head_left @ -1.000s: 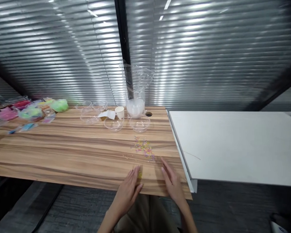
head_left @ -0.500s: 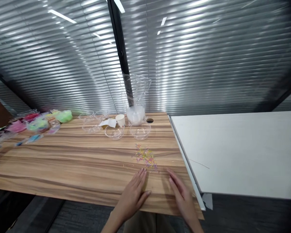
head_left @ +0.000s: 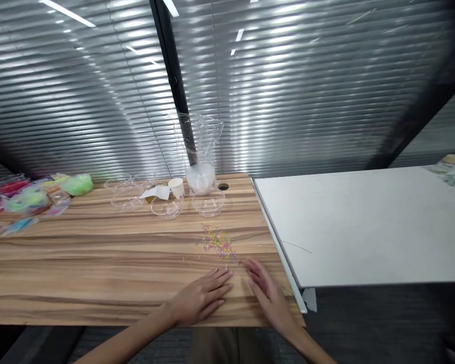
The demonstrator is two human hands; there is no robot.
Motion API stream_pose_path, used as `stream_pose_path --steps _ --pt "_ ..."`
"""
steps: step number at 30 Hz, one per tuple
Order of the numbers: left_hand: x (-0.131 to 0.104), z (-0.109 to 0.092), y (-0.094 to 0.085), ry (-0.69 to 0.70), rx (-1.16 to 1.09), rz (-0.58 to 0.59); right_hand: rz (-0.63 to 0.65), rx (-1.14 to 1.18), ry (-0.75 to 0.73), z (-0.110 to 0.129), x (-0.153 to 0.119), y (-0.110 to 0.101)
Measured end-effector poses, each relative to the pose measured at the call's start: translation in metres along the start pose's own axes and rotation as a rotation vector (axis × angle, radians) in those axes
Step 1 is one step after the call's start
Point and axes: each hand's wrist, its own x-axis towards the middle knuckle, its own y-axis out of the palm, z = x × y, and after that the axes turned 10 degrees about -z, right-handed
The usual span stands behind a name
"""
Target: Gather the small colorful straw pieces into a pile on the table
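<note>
A loose heap of tiny multicoloured pieces [head_left: 219, 242], too small to name, lies on the wood-grain table [head_left: 98, 258]. Just in front of it, my left hand [head_left: 199, 297] rests palm down on the tabletop, fingers stretched out, holding nothing. To its right, my right hand [head_left: 265, 290] is held on edge, fingers extended and a little curved, thumb apart. Its fingertips are close to the near right edge of the heap; whether they touch a piece I cannot tell. A few stray pieces are scattered to the left of the heap.
Behind the heap stand clear plastic bowls [head_left: 208, 203], a paper cup [head_left: 176, 188] and a clear bag of white material [head_left: 200, 177]. Colourful packets [head_left: 78, 185] lie at far left. A white table [head_left: 364, 227] adjoins on the right, with a thin strand [head_left: 296, 246] on it.
My left hand has turned, its fingers now pointing right. My right hand has moved left toward the heap's near edge. The view has shifted to the right.
</note>
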Motion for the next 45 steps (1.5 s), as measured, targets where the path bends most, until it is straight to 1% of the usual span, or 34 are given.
stream_pose_path --steps 3,6,9,11,13,16,17,18,19,20,21,22,24,25,26,29,31,33,36,38,41,45 --pt "0.009 0.002 0.000 0.036 -0.018 0.036 0.027 0.040 0.005 -0.005 0.010 -0.008" --pt "0.017 0.007 0.005 0.060 -0.078 0.004 0.086 0.002 0.025 -0.003 0.026 -0.021" --pt "0.023 0.014 0.012 0.155 -0.143 -0.056 0.128 -0.099 0.014 0.011 0.044 -0.029" --pt "0.027 0.019 0.015 0.226 -0.111 -0.144 0.158 -0.167 -0.023 0.026 0.059 -0.028" --pt "0.029 0.023 0.015 0.282 -0.045 -0.285 0.217 -0.248 -0.084 0.045 0.076 -0.020" --pt "0.030 0.034 0.009 0.320 0.045 -0.544 0.385 -0.442 -0.242 0.074 0.105 0.005" --pt "0.028 0.039 0.006 0.296 0.074 -0.616 0.446 -0.516 -0.276 0.081 0.114 0.015" --pt "0.025 0.046 0.002 0.237 0.105 -0.674 0.521 -0.577 -0.282 0.087 0.122 0.025" --pt "0.022 0.054 -0.003 0.159 0.134 -0.709 0.588 -0.627 -0.295 0.090 0.130 0.036" --pt "0.018 0.062 -0.007 0.036 0.171 -0.732 0.596 -0.684 -0.310 0.090 0.135 0.046" --pt "0.014 0.070 -0.011 -0.097 0.207 -0.724 0.561 -0.742 -0.336 0.087 0.139 0.055" --pt "0.010 0.079 -0.014 -0.188 0.230 -0.698 0.495 -0.791 -0.377 0.082 0.142 0.063" --pt "0.003 0.093 -0.020 -0.274 0.216 -0.604 0.354 -0.861 -0.497 0.065 0.142 0.074" --pt "0.001 0.098 -0.023 -0.284 0.191 -0.547 0.320 -0.877 -0.561 0.056 0.140 0.076" --pt "0.000 0.102 -0.024 -0.284 0.158 -0.487 0.312 -0.875 -0.618 0.047 0.137 0.078" --pt "0.000 0.105 -0.026 -0.288 0.060 -0.319 0.380 -0.808 -0.736 0.028 0.127 0.075" --pt "0.001 0.104 -0.026 -0.305 0.003 -0.232 0.414 -0.776 -0.771 0.025 0.122 0.071" --pt "0.003 0.103 -0.025 -0.321 -0.039 -0.173 0.454 -0.765 -0.784 0.026 0.120 0.068" --pt "0.003 0.104 -0.023 -0.336 -0.061 -0.142 0.546 -0.753 -0.779 0.032 0.119 0.067" --pt "0.002 0.106 -0.022 -0.345 -0.054 -0.140 0.581 -0.750 -0.754 0.034 0.118 0.068" --pt "-0.001 0.110 -0.023 -0.356 -0.043 -0.171 0.580 -0.747 -0.714 0.033 0.117 0.067" --pt "-0.005 0.115 -0.024 -0.385 -0.023 -0.279 0.525 -0.756 -0.701 0.030 0.120 0.062"
